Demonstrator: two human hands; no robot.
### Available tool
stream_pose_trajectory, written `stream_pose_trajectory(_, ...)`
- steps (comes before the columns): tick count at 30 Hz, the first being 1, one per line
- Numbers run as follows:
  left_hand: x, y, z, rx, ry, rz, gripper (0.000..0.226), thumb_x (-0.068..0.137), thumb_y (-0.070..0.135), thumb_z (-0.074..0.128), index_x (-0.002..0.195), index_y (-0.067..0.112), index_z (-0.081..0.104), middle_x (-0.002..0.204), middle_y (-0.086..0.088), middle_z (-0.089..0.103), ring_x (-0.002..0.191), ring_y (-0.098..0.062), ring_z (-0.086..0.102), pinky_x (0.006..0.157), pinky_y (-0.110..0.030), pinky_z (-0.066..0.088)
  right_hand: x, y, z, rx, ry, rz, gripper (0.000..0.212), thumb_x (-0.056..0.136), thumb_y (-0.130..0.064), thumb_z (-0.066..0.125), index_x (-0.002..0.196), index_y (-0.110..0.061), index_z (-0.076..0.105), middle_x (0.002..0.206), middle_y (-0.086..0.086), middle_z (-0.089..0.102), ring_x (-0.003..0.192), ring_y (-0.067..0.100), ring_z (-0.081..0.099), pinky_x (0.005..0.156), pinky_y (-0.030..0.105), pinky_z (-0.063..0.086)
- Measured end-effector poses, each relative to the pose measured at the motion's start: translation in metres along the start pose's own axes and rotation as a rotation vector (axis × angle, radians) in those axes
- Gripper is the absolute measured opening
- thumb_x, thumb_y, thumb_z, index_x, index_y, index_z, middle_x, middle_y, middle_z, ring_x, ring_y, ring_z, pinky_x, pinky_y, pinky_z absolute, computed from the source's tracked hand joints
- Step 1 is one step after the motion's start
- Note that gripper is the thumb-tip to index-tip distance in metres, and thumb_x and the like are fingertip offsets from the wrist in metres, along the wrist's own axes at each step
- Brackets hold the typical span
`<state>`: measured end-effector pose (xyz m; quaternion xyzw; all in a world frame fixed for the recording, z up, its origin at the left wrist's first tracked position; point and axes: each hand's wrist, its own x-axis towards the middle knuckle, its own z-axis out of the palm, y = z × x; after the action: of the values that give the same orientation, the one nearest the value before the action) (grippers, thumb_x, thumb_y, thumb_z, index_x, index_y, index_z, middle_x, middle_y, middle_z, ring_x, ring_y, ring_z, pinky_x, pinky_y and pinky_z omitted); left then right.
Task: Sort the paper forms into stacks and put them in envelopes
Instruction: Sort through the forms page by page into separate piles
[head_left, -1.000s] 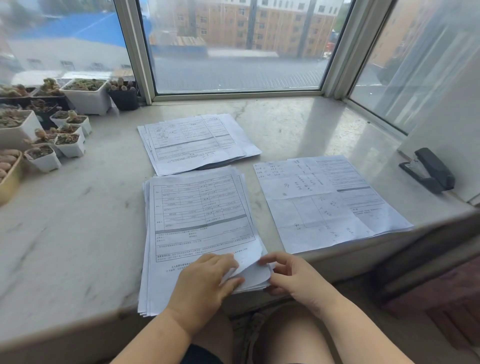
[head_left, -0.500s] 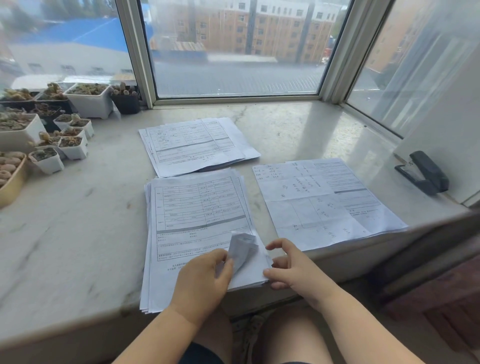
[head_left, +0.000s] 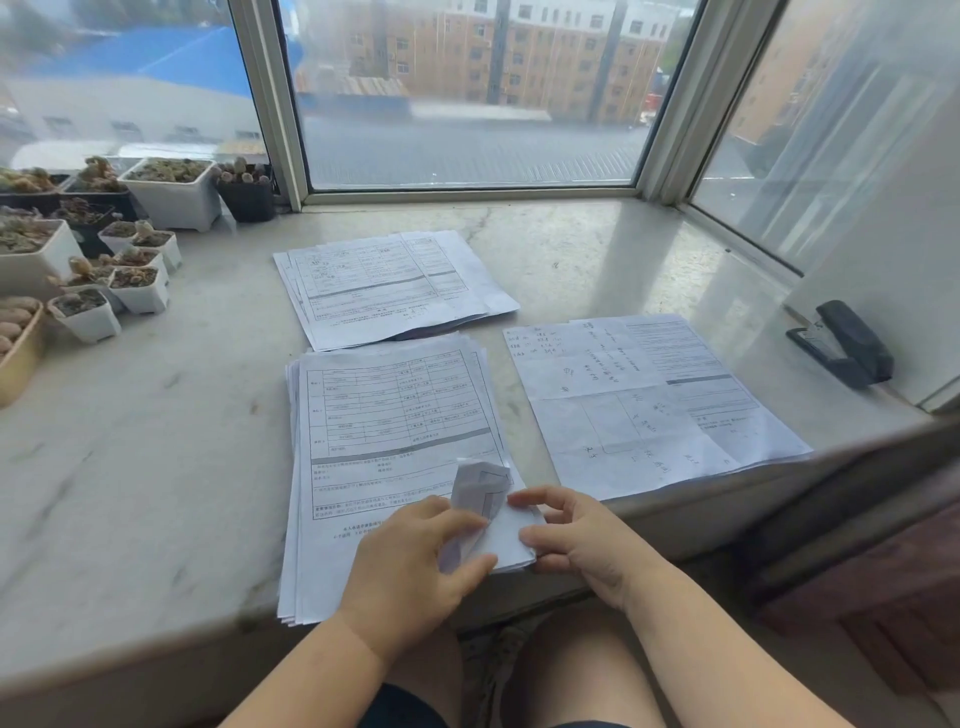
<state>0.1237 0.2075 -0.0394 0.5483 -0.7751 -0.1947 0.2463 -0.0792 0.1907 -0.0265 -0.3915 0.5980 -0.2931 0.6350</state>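
Corner of top form (head_left: 480, 486) was pinched and curled by left hand (head_left: 415, 566); near stack (head_left: 395, 467) was gripped by right hand (head_left: 582, 540); single-sheet separation was judged advisable

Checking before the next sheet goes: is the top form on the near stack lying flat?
No. Its near right corner is curled up off the near stack, pinched by the left hand.
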Motion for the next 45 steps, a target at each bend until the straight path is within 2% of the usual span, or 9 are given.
stream_pose_trajectory(4,0.002,-0.001,-0.006,-0.011,-0.084,-0.016,0.05,0.069,0.072,0.052,0.111,0.048,0.062,0.089,0.034,0.048,0.093,0.004,0.05,0.07,-0.003,0.03,0.0,0.0,-0.003,0.051,-0.03,0.017,0.033,0.088,0.006,0.058,0.112,-0.016,0.067,0.098,0.01,0.07,0.08,0.015,0.066,0.09,0.04,0.056)
stream_pose_trajectory(14,0.004,-0.006,-0.01,-0.084,-0.13,-0.02,0.061,0.062,0.08,0.043,0.111,0.05,0.062,0.098,0.031,0.057,0.097,0.007,0.051,0.083,-0.016,0.043,0.001,0.005,-0.017,0.238,-0.198,0.056,0.054,0.07,0.009,0.063,0.117,-0.015,0.071,0.111,0.018,0.059,0.097,0.025,0.065,0.077,0.031,0.06)
stream_pose_trajectory(19,0.004,-0.006,-0.009,-0.077,-0.115,-0.012,0.057,0.066,0.077,0.04,0.111,0.05,0.062,0.099,0.032,0.057,0.097,0.006,0.051,0.082,-0.014,0.042,0.001,0.005,-0.019,0.315,-0.248,0.062,0.055,0.081,0.021,0.048,0.123,-0.01,0.067,0.113,0.019,0.064,0.097,0.027,0.067,0.073,0.029,0.059)
stream_pose_trajectory(23,0.002,-0.009,-0.006,-0.081,-0.099,0.002,0.054,0.072,0.074,0.037,0.112,0.049,0.063,0.098,0.033,0.056,0.096,0.005,0.052,0.081,-0.014,0.042,-0.001,0.003,-0.017,0.279,-0.234,0.05,0.053,0.078,0.018,0.056,0.121,-0.011,0.067,0.11,0.016,0.068,0.095,0.027,0.068,0.075,0.03,0.06)
stream_pose_trajectory(30,-0.012,-0.013,0.002,-0.059,0.099,0.182,0.032,0.096,0.045,0.04,0.123,0.038,0.055,0.102,0.019,0.068,0.085,-0.006,0.066,0.068,-0.015,0.047,-0.006,0.001,-0.014,0.2,-0.193,0.002,0.064,0.085,0.018,0.053,0.128,-0.029,0.061,0.105,0.017,0.069,0.095,0.027,0.068,0.079,0.035,0.059)
stream_pose_trajectory(35,-0.019,-0.004,0.005,-0.033,0.13,0.062,0.085,0.076,0.026,0.063,0.151,0.023,0.022,0.1,0.011,0.072,0.074,-0.01,0.068,0.06,-0.024,0.054,-0.008,0.003,-0.017,0.199,-0.209,0.015,0.059,0.078,0.01,0.066,0.122,-0.03,0.066,0.106,0.019,0.066,0.094,0.026,0.068,0.081,0.034,0.057)
stream_pose_trajectory(38,-0.014,-0.001,0.005,-0.008,0.16,0.041,0.052,0.081,0.029,0.051,0.132,0.034,0.046,0.093,0.015,0.071,0.075,-0.012,0.067,0.059,-0.024,0.052,-0.011,0.001,-0.019,0.094,-0.158,0.026,0.057,0.062,-0.011,0.074,0.117,-0.028,0.07,0.104,0.014,0.063,0.089,0.021,0.066,0.084,0.034,0.056)
stream_pose_trajectory(43,-0.005,-0.001,-0.005,-0.168,0.166,-0.091,0.034,0.087,0.028,0.039,0.116,0.04,0.051,0.08,0.013,0.067,0.072,-0.017,0.062,0.062,-0.031,0.05,-0.016,-0.024,-0.008,-0.396,0.198,-0.163,0.009,0.088,-0.021,0.065,0.094,-0.021,0.072,0.084,-0.001,0.07,0.068,0.011,0.063,0.077,0.033,0.058)
stream_pose_trajectory(45,-0.002,0.0,-0.012,-0.082,0.202,0.0,0.038,0.086,0.028,0.039,0.118,0.035,0.058,0.095,0.012,0.072,0.082,-0.016,0.067,0.066,-0.03,0.055,-0.014,-0.037,-0.002,-0.245,0.198,-0.138,0.03,0.095,-0.038,0.058,0.096,-0.012,0.071,0.077,0.005,0.07,0.063,0.016,0.064,0.07,0.038,0.059)
